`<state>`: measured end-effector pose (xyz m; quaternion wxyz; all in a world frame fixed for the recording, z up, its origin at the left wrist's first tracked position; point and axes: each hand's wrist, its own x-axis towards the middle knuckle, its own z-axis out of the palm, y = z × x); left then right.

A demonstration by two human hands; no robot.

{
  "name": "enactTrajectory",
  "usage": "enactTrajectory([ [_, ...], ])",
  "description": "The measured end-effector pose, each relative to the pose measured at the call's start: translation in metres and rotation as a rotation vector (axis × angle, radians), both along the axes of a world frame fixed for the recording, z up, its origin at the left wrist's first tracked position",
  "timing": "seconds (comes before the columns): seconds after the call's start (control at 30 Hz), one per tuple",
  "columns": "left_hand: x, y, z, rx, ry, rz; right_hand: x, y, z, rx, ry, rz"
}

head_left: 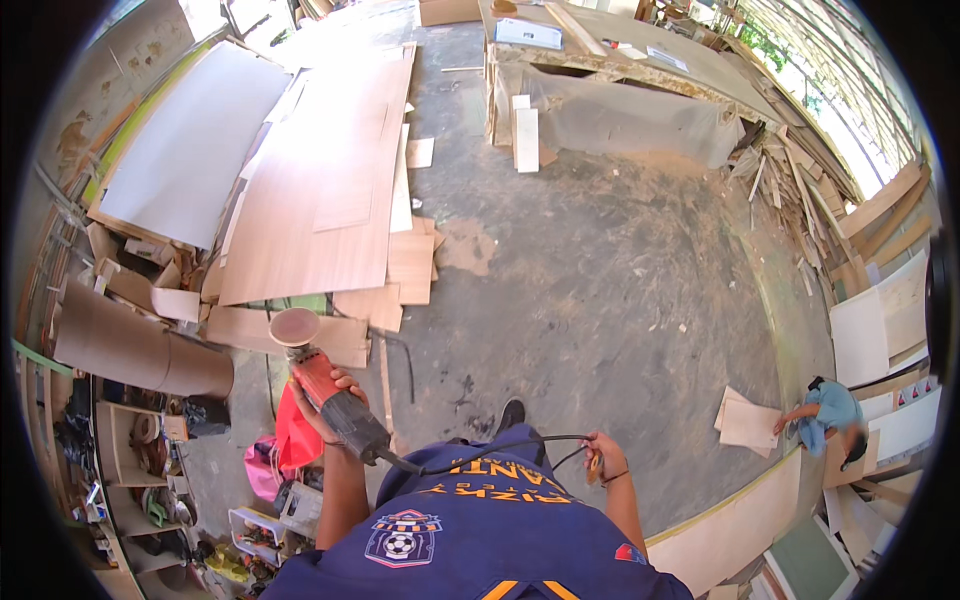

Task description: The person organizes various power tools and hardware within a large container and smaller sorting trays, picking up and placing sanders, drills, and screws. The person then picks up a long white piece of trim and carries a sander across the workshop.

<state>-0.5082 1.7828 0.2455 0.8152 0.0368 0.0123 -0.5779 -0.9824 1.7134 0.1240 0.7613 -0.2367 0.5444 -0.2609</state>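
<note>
My left hand [345, 385] is closed around the body of a red and black angle grinder [328, 398]. A round, brownish disc [294, 327] tops the tool's far end, tilted up. From its black rear end a black power cord [490, 440] runs across in front of my shirt to my right hand [606, 460]. The fingers of that hand are closed on the cord. A small orange-yellow piece [595, 467] also shows at the right palm; its kind is too small to tell.
Large wood-grain sheets [310, 190] lie at the left, beside a white panel [195, 140]. A cluttered shelf [125, 460] stands at lower left. A plastic-draped workbench [620, 110] is ahead. Another person [830, 415] crouches at right by small boards [745, 420]; scrap wood lines the right wall.
</note>
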Motion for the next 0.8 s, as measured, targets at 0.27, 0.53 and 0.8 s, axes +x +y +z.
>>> enactTrajectory([
  [0.27,0.042,-0.164,0.051,-0.218,-0.33,0.113,0.04,-0.234,0.023,-0.164,0.119,0.079],
  [0.53,0.131,-0.335,0.03,-0.327,-0.33,0.166,0.168,-0.448,-0.005,-0.144,0.11,0.123],
  [0.8,0.211,-0.552,0.046,-0.441,-0.157,0.043,0.265,-0.639,0.025,-0.041,-0.104,0.103],
])
